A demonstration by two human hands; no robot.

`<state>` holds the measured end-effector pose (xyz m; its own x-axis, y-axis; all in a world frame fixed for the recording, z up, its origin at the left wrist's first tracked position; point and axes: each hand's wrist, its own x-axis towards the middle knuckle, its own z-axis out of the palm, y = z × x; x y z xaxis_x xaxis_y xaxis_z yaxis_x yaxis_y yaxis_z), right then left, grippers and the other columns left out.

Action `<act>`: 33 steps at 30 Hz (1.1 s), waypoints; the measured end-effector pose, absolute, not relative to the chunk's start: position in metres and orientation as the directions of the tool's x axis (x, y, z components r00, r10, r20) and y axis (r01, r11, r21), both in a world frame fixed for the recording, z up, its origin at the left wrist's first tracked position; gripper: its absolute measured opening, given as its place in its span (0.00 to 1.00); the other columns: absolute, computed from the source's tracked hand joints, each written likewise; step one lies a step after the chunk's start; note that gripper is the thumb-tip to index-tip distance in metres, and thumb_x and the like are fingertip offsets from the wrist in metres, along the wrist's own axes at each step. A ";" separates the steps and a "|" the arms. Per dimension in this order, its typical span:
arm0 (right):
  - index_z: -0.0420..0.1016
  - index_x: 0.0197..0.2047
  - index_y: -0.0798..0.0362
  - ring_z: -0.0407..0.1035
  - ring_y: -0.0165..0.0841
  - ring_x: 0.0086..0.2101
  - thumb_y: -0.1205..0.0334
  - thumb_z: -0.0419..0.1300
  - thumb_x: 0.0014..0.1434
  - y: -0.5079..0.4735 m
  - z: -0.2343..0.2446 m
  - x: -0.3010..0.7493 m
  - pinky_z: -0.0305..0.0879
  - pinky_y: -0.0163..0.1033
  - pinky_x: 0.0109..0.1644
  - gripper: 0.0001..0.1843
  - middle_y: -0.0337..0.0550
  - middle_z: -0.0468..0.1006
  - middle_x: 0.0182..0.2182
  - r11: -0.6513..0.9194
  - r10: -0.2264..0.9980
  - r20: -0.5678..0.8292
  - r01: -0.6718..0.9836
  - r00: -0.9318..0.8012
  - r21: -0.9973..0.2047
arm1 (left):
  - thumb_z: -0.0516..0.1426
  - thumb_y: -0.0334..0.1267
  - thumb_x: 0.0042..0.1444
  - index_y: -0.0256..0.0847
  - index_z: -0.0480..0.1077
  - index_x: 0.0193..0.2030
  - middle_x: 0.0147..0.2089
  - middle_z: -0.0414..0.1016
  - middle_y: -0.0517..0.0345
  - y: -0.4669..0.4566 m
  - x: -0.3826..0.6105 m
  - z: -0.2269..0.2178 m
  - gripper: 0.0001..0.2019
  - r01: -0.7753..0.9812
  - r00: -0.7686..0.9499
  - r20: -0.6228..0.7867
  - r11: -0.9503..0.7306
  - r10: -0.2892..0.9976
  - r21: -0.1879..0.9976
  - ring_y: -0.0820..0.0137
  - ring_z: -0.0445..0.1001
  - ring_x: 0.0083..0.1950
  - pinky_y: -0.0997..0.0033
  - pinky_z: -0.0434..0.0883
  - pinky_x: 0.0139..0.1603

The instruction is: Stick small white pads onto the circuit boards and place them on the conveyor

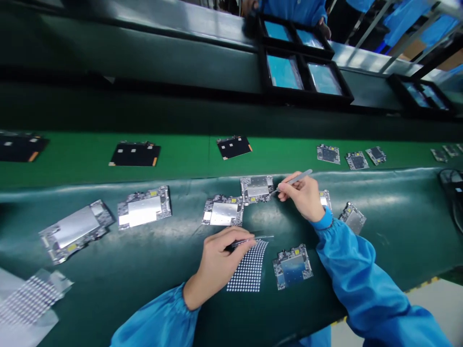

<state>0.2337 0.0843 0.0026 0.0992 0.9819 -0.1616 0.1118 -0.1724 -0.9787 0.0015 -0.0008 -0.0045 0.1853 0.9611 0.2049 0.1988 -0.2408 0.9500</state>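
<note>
My right hand (pixel 304 196) is closed around metal tweezers (pixel 299 178), whose tips reach the right edge of a circuit board (pixel 257 185) with a silver shield. At the near side of the mat, my left hand (pixel 220 256) pinches the upper edge of a sheet of small round white stickers (pixel 249 272). A thin, shiny strip sticks out past the fingertips there; it looks like the sheet's curled edge. Just beyond the left hand another circuit board (pixel 223 212) touches the first one. To the right of the sheet lies one more circuit board (pixel 292 267).
Several shielded boards lie on the dark green mat (pixel 152 270). A second sticker sheet (pixel 31 299) is at lower left. Black-covered boards (pixel 134 154) and bare boards (pixel 328 153) sit on the green belt (pixel 188 154). Black trays (pixel 307 99) stand behind; a person in blue (pixel 292 12) is beyond.
</note>
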 end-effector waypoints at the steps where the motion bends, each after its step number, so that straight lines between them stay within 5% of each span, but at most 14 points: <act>1: 0.73 0.30 0.53 0.74 0.31 0.19 0.59 0.70 0.50 0.084 0.001 0.235 0.75 0.37 0.24 0.11 0.37 0.77 0.17 -0.182 0.980 -0.172 0.110 0.097 -0.977 | 0.65 0.30 0.56 0.41 0.80 0.33 0.32 0.84 0.58 -0.001 0.001 -0.005 0.04 0.206 0.185 0.206 -0.243 0.961 0.948 0.69 0.82 0.32 0.72 0.80 0.36; 15: 0.73 0.32 0.54 0.74 0.30 0.21 0.58 0.69 0.52 0.080 -0.008 0.233 0.75 0.36 0.25 0.11 0.38 0.77 0.19 -0.176 0.982 -0.162 0.150 0.099 -0.973 | 0.65 0.30 0.57 0.41 0.80 0.33 0.31 0.84 0.57 0.001 0.000 -0.003 0.03 0.216 0.197 0.202 -0.244 0.959 0.946 0.68 0.82 0.32 0.71 0.81 0.34; 24: 0.79 0.34 0.53 0.75 0.29 0.26 0.59 0.69 0.55 0.058 -0.013 0.232 0.77 0.37 0.28 0.07 0.43 0.81 0.34 -0.044 0.996 -0.022 0.263 0.084 -0.964 | 0.65 0.29 0.57 0.42 0.80 0.34 0.32 0.84 0.59 0.000 -0.001 -0.006 0.04 0.220 0.201 0.205 -0.248 0.958 0.943 0.70 0.82 0.33 0.73 0.80 0.36; 30: 0.79 0.31 0.53 0.75 0.31 0.24 0.58 0.67 0.56 0.061 -0.014 0.236 0.75 0.38 0.28 0.07 0.42 0.81 0.29 -0.072 0.994 -0.046 0.266 0.101 -0.961 | 0.65 0.30 0.57 0.41 0.80 0.33 0.32 0.84 0.58 0.000 -0.001 -0.005 0.03 0.229 0.201 0.200 -0.245 0.959 0.942 0.69 0.82 0.33 0.73 0.80 0.36; 33: 0.78 0.34 0.52 0.78 0.35 0.29 0.59 0.64 0.60 0.058 -0.002 0.234 0.77 0.42 0.35 0.06 0.44 0.82 0.32 0.017 0.995 0.055 0.393 0.085 -0.919 | 0.64 0.31 0.57 0.42 0.80 0.33 0.32 0.84 0.58 0.000 -0.001 -0.005 0.04 0.240 0.204 0.186 -0.233 0.961 0.943 0.69 0.82 0.32 0.72 0.81 0.35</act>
